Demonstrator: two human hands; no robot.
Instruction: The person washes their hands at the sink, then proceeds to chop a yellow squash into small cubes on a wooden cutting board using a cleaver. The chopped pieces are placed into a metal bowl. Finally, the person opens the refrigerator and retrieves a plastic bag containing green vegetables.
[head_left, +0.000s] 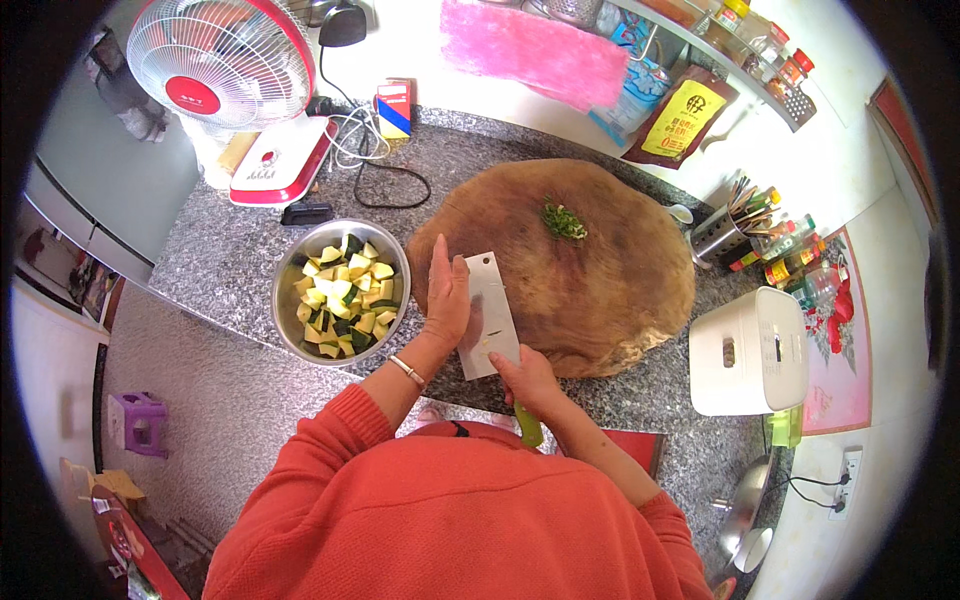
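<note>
My right hand (529, 381) grips the green handle of a cleaver (490, 315), whose broad metal blade lies flat-side up over the near left edge of a round wooden chopping board (600, 285). Small green bits stick to the blade. My left hand (448, 296) is raised beside the blade's left edge, fingers extended and holding nothing; whether it touches the blade I cannot tell. A small heap of chopped green herbs (562, 220) sits on the far part of the board. Left of my left hand stands a metal bowl (279, 300) filled with chunks of green-skinned squash.
A white and red electric fan (277, 169) stands back left, near cables and a small box (394, 110). To the right are a white kitchen appliance (739, 352), a metal utensil holder (716, 236) and several bottles. A rack (720, 52) hangs above the granite counter (217, 262).
</note>
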